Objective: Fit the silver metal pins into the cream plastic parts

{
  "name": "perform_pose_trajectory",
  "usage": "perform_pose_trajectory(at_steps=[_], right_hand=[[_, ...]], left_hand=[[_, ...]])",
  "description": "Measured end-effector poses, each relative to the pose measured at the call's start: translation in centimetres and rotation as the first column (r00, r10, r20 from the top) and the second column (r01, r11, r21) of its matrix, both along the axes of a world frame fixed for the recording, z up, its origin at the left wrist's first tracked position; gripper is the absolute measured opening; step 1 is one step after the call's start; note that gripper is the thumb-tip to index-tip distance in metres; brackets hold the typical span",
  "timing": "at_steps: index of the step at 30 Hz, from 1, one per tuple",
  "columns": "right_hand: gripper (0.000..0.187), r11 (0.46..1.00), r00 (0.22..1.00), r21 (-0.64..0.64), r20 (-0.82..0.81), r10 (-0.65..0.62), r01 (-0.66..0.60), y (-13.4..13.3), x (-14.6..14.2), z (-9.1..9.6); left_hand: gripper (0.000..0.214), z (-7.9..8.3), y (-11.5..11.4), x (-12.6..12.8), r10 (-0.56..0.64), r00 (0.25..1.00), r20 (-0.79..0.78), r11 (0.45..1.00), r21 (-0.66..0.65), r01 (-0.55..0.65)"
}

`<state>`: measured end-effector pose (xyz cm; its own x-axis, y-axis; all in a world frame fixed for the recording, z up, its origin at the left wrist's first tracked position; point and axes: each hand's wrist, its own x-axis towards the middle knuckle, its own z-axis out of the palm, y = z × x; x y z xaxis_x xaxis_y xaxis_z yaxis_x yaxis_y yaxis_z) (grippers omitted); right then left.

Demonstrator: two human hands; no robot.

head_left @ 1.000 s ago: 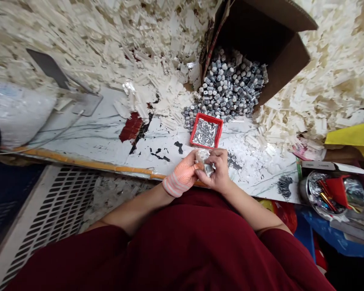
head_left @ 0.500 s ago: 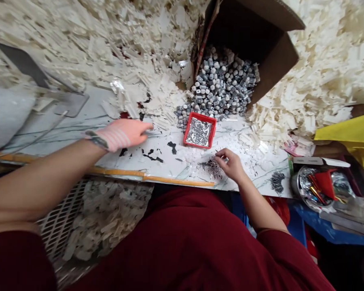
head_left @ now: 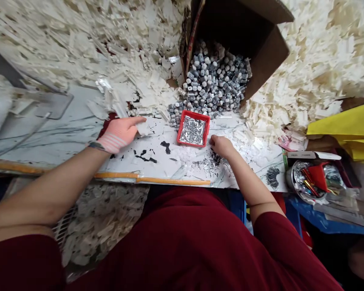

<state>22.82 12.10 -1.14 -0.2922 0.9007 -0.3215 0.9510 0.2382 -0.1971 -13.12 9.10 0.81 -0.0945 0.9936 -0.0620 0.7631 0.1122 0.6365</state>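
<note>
**Marbled worktop, crowded at the back**

The white marbled worktop has dark chipped patches and an orange strip along its near edge. A red tray of shiny metal bits sits mid-surface. From the tray, a cardboard box lies on its side at 1 o'clock, spilling grey cylindrical parts down to the tray's far rim. Heaps of white plastic pieces fill 9 to 12 o'clock and 2 to 3 o'clock. Loose metal pins lie at 5 o'clock, and a flat grey plate at 9 o'clock
</note>
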Motion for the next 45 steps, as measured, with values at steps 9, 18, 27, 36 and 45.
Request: perform_pose_trajectory(at_steps=[9, 18, 27, 36, 45], right_hand=[[0.014, 0.933, 0.743, -0.067, -0.586, -0.323, 0.353, -3.1, 2.8, 1.5], [0.022, 0.976, 0.546, -0.141, -0.811, -0.209, 0.165, -8.3, -2.6, 1.7], [0.017, 0.986, 0.755, 0.096, -0.654, -0.041, 0.137, -8.4, -4.0, 1.0], [0.013, 0.985, 0.783, 0.040, -0.613, -0.108, 0.167, -9.5, -4.3, 1.1], [0.020, 0.960, 0.658, -0.161, -0.700, -0.275, 0.230, -9.4, -3.9, 0.7]], left_hand=[[0.052, 1.5, -6.7, 8.6, -0.099, 0.883, 0.458, 0.985, -0.081, 0.152], [0.024, -2.2, -7.9, 16.8, 0.192, 0.508, 0.839, 0.927, -0.326, 0.187], [0.021, -2.4, -8.5, 15.9, 0.175, 0.587, 0.791, 0.935, -0.320, 0.153], [0.023, -2.6, -8.6, 15.7, 0.174, 0.575, 0.799, 0.918, -0.343, 0.199], [0.024, -2.4, -8.6, 16.1, 0.212, 0.508, 0.835, 0.903, -0.366, 0.224]])
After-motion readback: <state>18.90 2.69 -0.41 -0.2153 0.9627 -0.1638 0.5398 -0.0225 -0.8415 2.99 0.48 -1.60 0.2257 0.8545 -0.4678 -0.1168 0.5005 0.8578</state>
